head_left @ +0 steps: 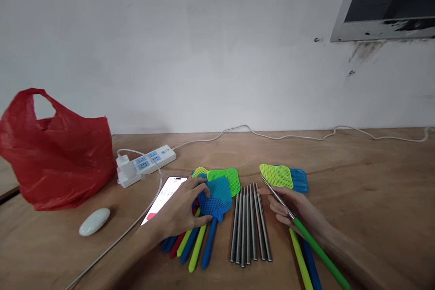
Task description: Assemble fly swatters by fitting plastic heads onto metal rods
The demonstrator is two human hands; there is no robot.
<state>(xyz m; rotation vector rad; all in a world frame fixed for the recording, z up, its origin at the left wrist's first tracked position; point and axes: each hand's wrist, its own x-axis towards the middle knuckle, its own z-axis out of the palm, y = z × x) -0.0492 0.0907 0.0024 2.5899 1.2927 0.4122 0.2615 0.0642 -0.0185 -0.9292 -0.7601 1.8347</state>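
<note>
My right hand (294, 204) grips a green-handled rod (307, 237) while my left hand (183, 206), hold unclear, seemingly selects the left-side blue swatter (219, 195), next needing a clean pinch.

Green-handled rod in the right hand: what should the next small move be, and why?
Probably lift the blue mesh head with the left hand and bring it to the green-handled rod: the left fingers are at that head, while the right hand holds the rod with its metal end bare.

Blue mesh swatter head (219, 194), silver rod (277, 195), green handle (321, 253)
</note>
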